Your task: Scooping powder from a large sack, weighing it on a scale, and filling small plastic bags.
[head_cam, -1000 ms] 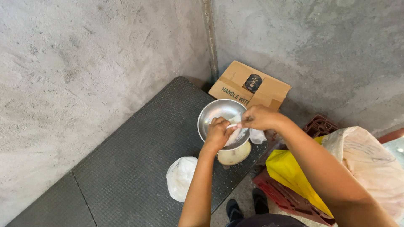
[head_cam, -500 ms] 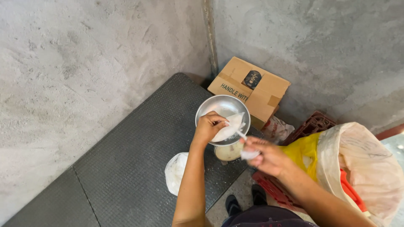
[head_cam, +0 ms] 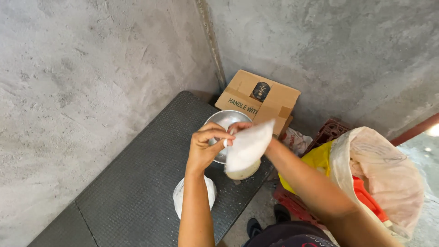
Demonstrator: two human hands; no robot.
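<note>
Concrete corner | white bag (head_cam: 247, 145) hides right hand – bowl (head_cam: 219, 121) half-covered

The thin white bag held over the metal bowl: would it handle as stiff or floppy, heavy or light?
The white bag looks floppy: it drapes and creases between the left hand and right hand. Probably light, since pinched fingers alone hold it above the metal bowl. Its thin film may be slippery and tear easily.

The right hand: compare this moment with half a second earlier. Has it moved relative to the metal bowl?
Yes. The right hand has moved from below and right of the metal bowl up over its rim, meeting the left hand at the white bag.
</note>
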